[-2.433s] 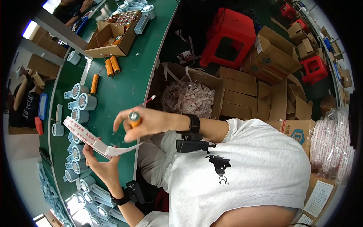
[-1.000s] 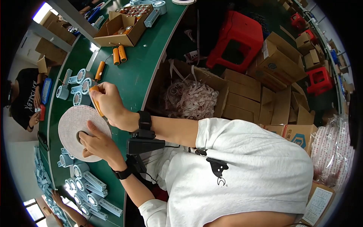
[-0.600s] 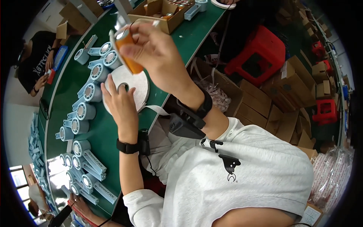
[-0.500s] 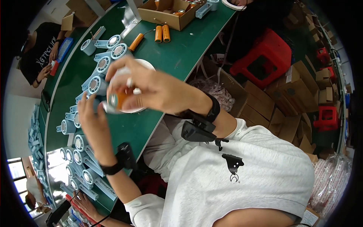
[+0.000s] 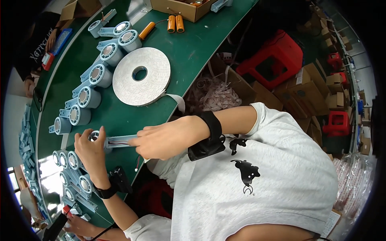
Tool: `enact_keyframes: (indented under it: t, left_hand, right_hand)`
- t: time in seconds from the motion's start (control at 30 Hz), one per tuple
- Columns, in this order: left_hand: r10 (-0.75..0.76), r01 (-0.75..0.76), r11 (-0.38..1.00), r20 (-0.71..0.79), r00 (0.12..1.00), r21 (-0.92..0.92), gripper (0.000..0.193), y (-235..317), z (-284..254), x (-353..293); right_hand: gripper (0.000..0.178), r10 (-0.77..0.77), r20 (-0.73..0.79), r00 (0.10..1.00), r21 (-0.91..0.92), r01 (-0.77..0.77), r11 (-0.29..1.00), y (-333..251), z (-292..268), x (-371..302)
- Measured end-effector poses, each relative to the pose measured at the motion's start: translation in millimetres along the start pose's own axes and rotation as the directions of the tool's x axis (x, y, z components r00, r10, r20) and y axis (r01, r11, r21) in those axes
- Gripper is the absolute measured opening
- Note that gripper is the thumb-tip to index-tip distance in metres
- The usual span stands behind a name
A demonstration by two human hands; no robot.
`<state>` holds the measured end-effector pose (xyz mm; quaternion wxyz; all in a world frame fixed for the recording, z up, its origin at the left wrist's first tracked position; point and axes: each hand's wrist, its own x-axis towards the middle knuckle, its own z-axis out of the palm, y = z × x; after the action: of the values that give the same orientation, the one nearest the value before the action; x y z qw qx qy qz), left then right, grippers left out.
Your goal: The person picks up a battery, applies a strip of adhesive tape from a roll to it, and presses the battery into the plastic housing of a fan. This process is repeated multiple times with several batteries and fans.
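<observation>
A light-blue handheld fan (image 5: 119, 141) lies sideways between my hands, its open handle showing red and dark wires inside. My left hand (image 5: 90, 154) is wrapped round the fan's round head, thumb and fingers on either side. At the other end of the handle, my right hand (image 5: 165, 138) has its fingers closed on the fan; whatever lies beneath that palm is hidden. A small white connector (image 5: 136, 169) on thin red and dark wires hangs below my right hand. Just beyond my hands, a wide white roll of tape (image 5: 141, 76) lies flat with its loose end over the table edge.
Several blue fans (image 5: 86, 97) line the green table (image 5: 193, 56) on the left. Beside the cardboard box (image 5: 181, 8) lie orange batteries (image 5: 175, 24). A red stool (image 5: 277, 60) and cartons (image 5: 307, 90) stand at the right. Another person's hand (image 5: 76, 225) is at lower left.
Both hands have come down from over the tape roll toward me, uncovering it. The orange battery seen by my right hand is out of sight; the fan's handle now shows between my hands.
</observation>
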<state>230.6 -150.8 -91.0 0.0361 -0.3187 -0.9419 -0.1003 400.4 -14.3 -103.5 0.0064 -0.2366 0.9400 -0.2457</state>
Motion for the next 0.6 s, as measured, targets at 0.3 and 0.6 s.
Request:
enact_keyframes:
  t: [0.3, 0.6]
  left_hand:
    - [0.682, -0.684, 0.727, -0.057, 0.729, -0.062, 0.007, -1.7, -5.7, -42.2]
    - [0.442, -0.298, 0.712, 0.076, 0.894, -0.635, 0.011, -12.9, 8.9, -43.9]
  right_hand:
    - [0.01, 0.064, 0.165, 0.984, -0.101, -0.048, 0.994, -6.2, -2.1, -27.1]
    - [0.01, 0.192, -0.037, 0.981, 0.409, -0.161, 0.898, 4.3, -14.7, -26.5]
